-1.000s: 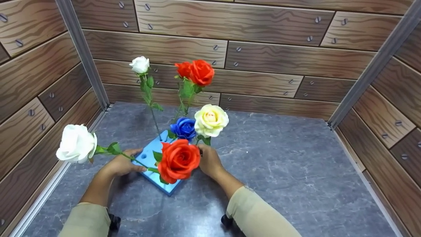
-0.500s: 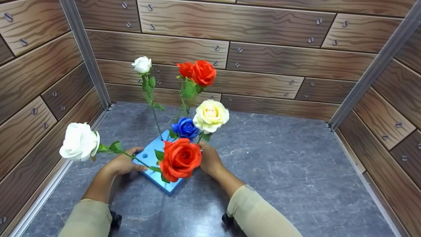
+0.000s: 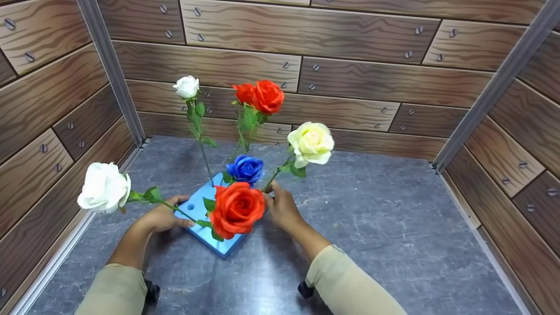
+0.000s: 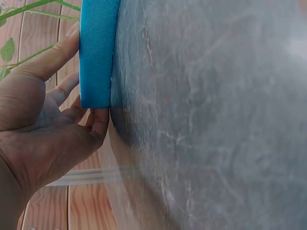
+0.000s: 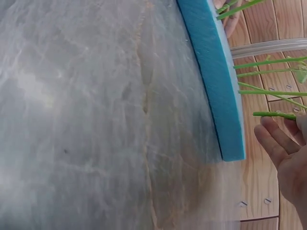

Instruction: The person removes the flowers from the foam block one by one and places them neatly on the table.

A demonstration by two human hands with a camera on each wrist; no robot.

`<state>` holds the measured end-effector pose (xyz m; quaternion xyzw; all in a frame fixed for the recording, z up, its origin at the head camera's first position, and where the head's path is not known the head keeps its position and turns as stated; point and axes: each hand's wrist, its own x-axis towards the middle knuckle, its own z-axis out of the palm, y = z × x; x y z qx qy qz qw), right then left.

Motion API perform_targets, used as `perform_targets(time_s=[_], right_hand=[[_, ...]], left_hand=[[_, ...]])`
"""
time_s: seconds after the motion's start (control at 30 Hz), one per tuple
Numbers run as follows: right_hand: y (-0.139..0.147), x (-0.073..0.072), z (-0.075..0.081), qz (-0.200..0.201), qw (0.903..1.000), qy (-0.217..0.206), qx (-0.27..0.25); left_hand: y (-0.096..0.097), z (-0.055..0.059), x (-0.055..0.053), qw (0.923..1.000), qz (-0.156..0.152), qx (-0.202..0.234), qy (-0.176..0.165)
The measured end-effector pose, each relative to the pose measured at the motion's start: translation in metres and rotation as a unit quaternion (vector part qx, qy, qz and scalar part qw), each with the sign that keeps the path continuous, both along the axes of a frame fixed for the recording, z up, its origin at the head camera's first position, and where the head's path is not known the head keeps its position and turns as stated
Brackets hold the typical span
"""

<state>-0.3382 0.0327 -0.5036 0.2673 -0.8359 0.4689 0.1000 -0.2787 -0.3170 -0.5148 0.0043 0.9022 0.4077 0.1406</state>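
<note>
A light-blue foam block (image 3: 197,210) with holes lies on the grey tabletop. My left hand (image 3: 164,217) holds its left corner, thumb on the top face and fingers at the side, as the left wrist view shows. My right hand (image 3: 282,208) pinches the stem of a pale yellow rose (image 3: 311,143) beside the block's right side. In the right wrist view that green stem's (image 5: 268,114) lower end is free, a little above the block's top. Standing in the block are a red rose (image 3: 238,210), a blue rose (image 3: 246,169) and a large white rose (image 3: 103,188) leaning left.
Toward the back of the block rise a small white rose (image 3: 187,87) and two red roses (image 3: 267,96). Wood-patterned walls (image 3: 350,83) with metal corner posts (image 3: 494,87) enclose the tabletop (image 3: 372,227) at the back and sides.
My right hand has moved the pale yellow rose up and to the right, away from the blue rose. The left hand and the foam block stay in place.
</note>
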Motion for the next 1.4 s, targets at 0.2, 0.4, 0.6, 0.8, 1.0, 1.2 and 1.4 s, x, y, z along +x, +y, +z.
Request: perform_targets(time_s=[0.2,0.4,0.6,0.8,1.0,1.2,1.4], right_hand=[[0.013,0.003,0.008,0.046,0.9898,-0.103,-0.088],[0.029,0.005,0.014,0.005,0.9853,-0.138,-0.1],[0.046,0.012,0.015,-0.014,0.9852,-0.156,-0.07],[0.057,0.022,0.016,-0.004,0.9838,-0.176,-0.035],[0.064,0.031,0.016,0.01,0.9754,-0.219,-0.02],[0.068,0.036,0.014,0.019,0.9687,-0.244,-0.039],[0.074,0.041,0.01,0.034,0.961,-0.269,-0.052]], left_hand=[[-0.001,-0.001,0.001,0.9999,0.005,0.006,-0.013],[-0.003,0.002,0.002,1.0,-0.003,-0.006,-0.001],[-0.004,0.005,0.002,0.9999,-0.006,-0.009,0.0],[-0.005,0.006,0.002,1.0,0.0,-0.006,-0.007],[-0.004,0.004,0.003,0.9999,-0.001,-0.005,-0.011],[-0.002,0.003,0.003,0.9999,-0.001,0.004,-0.016],[0.002,0.002,0.003,0.9997,-0.002,-0.006,-0.022]])
